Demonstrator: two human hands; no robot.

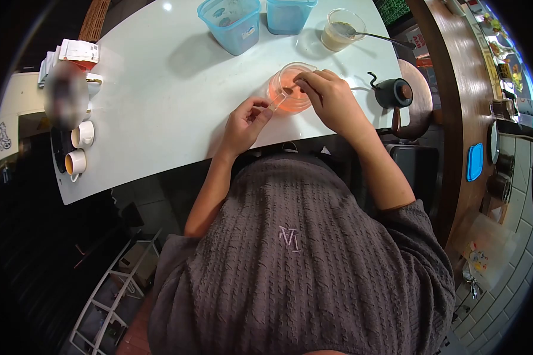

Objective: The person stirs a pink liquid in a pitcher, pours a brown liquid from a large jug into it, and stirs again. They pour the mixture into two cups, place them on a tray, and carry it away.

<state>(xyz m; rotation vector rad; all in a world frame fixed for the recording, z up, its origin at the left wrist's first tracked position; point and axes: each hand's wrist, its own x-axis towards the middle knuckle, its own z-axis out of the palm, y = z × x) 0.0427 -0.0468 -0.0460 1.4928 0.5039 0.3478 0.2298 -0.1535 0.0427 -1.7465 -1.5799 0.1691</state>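
Observation:
A clear cup (276,80) holding orange-pink liquid stands near the table's front edge. My left hand (243,125) is at its near left side, thumb and fingers closed on the cup's clear handle. My right hand (333,102) reaches over the rim from the right with its fingers pinched together. Whatever those fingers hold is mostly hidden; a small dark shape shows inside the cup by the fingertips.
Two blue plastic containers (236,36) stand at the back. A clear tub (333,42) with a spoon (388,39) is at the back right. A black kettle (392,93) sits at the right edge. White mugs (83,135) and a blurred patch line the left edge of the white table (160,124).

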